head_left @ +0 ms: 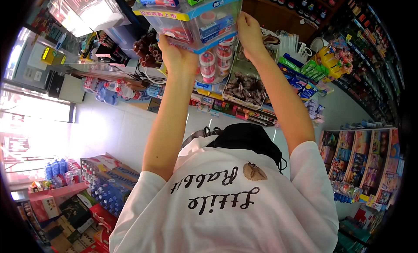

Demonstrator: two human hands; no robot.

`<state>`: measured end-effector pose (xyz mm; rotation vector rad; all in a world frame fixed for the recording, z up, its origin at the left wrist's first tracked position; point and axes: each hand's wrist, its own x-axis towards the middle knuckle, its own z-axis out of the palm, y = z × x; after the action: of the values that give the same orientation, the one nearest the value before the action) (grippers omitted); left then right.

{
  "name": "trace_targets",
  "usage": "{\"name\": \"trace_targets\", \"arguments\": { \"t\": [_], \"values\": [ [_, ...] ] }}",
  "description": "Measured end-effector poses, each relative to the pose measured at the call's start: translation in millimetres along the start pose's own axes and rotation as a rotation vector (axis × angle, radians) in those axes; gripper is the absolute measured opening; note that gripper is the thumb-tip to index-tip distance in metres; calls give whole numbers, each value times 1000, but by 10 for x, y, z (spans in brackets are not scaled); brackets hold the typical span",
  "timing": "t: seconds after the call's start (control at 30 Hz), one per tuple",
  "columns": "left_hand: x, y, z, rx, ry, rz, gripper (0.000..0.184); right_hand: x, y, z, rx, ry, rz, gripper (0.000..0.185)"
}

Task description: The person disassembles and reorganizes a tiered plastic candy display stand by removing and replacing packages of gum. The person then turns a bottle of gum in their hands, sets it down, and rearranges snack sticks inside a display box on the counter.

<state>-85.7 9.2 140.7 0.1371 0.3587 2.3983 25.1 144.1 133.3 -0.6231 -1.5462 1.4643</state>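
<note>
Your left hand (179, 57) and right hand (250, 32) grip opposite sides of the clear gum rack (190, 17) at the far side, apparently positioning it; the next move calls for level, two-sided support.

White glare (32, 133) at left (edges warped)

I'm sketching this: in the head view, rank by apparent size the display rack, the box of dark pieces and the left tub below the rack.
1. Display rack
2. Box of dark pieces
3. Left tub
</note>
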Motion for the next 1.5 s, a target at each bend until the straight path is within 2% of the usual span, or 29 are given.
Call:
{"name": "trace_targets", "arguments": {
  "t": [0.13,0.3,0.5,0.53,0.6,0.63,0.67,0.77,0.83,0.9,0.93,1.07,1.17,1.2,1.23,1.3,1.33,1.4,1.47,1.5],
  "values": [
    [-116,43,172,-154,-34,26,42,-149,-222,56,-48,-16,2,32],
    [-135,110,139,-111,-39,32,37,-242,-388,36,-126,-24,30,32],
    [-308,185,140,-93,-52,9,33,-369,-582,-173,-84,-239,136,30],
    [-357,201,170,-94,-48,12,33,-350,-557,-218,-85,-203,154,28],
    [-465,253,250,-69,29,33,32,-279,-420,-315,-86,-128,190,36],
    [-494,265,268,-56,68,43,32,-217,-344,-355,-237,-174,115,36],
    [-407,335,-39,-332,-537,-153,27,-134,-252,-390,-388,-221,40,36],
    [-656,412,382,-44,-31,45,35,60,-45,-338,-889,-423,-253,37],
    [-695,517,360,-23,-1,63,36,166,128,-224,-1141,-490,-375,37],
    [-775,644,300,70,60,83,37,213,276,-70,-1294,-474,-393,38],
    [-818,705,256,119,64,149,37,219,258,-22,-1312,-454,-384,37],
    [-992,1064,-97,26,-204,103,35,387,248,7,-1342,-538,-346,40],
    [-1281,1058,290,63,138,258,22,534,270,-30,-1370,-613,-317,39],
    [-1277,1186,93,22,-378,133,23,565,247,-36,-1405,-636,-319,37],
    [-1303,1248,-72,25,-207,167,26,588,232,-48,-1440,-660,-318,36],
    [-1494,1252,175,29,133,231,30,649,216,-97,-1419,-699,-363,35],
    [-1554,1336,-17,24,-51,178,29,684,198,-96,-1408,-716,-387,34],
    [-1621,1494,-289,-51,-174,132,28,747,110,-52,-1419,-725,-343,34],
    [-1706,1577,-338,-73,-120,143,27,800,69,24,-1465,-723,-286,39],
    [-1768,1575,-294,-3,-25,198,27,776,75,70,-1489,-633,-250,40]
  ]
}}
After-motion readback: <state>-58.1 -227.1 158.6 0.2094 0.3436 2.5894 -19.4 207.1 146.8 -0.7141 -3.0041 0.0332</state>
